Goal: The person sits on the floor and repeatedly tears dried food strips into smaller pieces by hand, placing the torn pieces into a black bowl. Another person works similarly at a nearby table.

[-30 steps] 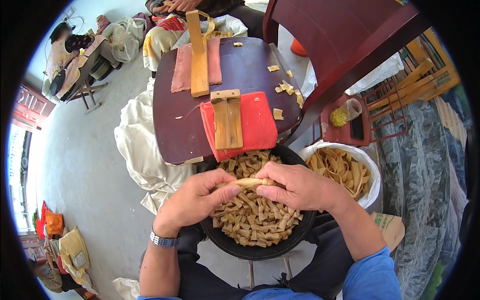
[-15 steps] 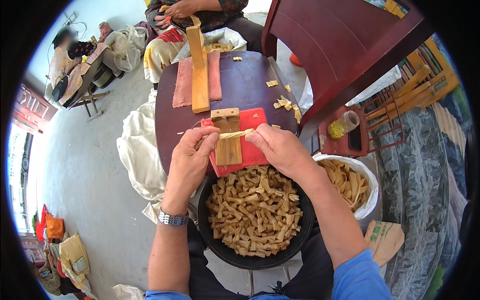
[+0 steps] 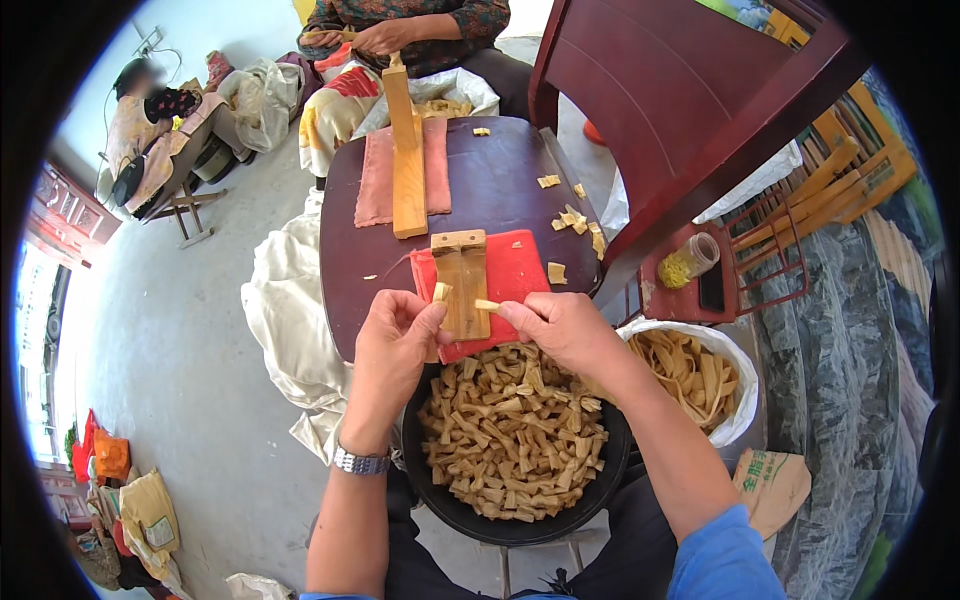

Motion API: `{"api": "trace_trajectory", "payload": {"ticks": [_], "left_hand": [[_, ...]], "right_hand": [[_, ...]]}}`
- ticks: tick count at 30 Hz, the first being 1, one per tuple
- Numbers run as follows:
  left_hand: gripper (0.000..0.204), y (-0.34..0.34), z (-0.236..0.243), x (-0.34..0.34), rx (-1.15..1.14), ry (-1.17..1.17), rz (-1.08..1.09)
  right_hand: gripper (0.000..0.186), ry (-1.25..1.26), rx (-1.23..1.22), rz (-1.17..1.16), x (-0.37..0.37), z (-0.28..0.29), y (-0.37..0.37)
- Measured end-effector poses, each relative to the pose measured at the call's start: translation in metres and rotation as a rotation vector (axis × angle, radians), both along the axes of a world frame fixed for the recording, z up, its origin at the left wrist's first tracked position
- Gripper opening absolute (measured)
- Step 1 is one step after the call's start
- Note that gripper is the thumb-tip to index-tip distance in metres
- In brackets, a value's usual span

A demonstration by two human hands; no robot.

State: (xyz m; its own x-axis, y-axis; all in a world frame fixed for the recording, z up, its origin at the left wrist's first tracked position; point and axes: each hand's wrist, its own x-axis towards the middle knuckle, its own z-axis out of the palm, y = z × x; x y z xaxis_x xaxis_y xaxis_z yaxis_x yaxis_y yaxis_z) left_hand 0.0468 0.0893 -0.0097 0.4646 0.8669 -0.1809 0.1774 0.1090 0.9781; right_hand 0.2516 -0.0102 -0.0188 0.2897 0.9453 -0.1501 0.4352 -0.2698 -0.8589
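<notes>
My left hand pinches a pale yellow strip, with its short end showing above the thumb; the rest is hidden in the hand. Between the thumb and fingers of my right hand is a separate short piece of pale yellow strip. Both hands hover close to the lower end of a small wooden board with a raised crossbar, which lies on a red cloth. Below them, a round black tub is heaped with short knotted yellowish pieces.
A dark table carries scattered scraps and a second wooden stand, with a person seated beyond. A white bag of strips is at right, below a dark red chair and a jar. Another person sits far left.
The twisted strip stretched between my hands is now parted, with a separate piece in each hand. Both hands are lower over the board. A loose scrap now shows on the table beyond my right hand.
</notes>
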Motion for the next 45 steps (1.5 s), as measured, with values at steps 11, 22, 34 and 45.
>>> {"api": "trace_trajectory", "payload": {"ticks": [11,22,34,45], "left_hand": [[0.028,-0.017,0.012,-0.004,-0.328,-0.492,-0.115],[0.034,-0.030,0.006,0.004,-0.370,-0.526,-0.034],[0.027,-0.021,-0.001,-0.003,-0.581,-0.668,0.062],[0.013,-0.007,0.013,-0.008,-0.113,-0.225,-0.109]], "right_hand": [[0.045,0.797,-0.106,0.021,-0.019,0.024,-0.004],[0.041,0.524,-0.009,0.291,-0.053,-0.003,-0.004],[0.022,-0.345,0.355,0.263,-0.088,0.010,-0.025],[0.030,0.188,0.139,-0.036,-0.041,0.017,-0.007]]}}
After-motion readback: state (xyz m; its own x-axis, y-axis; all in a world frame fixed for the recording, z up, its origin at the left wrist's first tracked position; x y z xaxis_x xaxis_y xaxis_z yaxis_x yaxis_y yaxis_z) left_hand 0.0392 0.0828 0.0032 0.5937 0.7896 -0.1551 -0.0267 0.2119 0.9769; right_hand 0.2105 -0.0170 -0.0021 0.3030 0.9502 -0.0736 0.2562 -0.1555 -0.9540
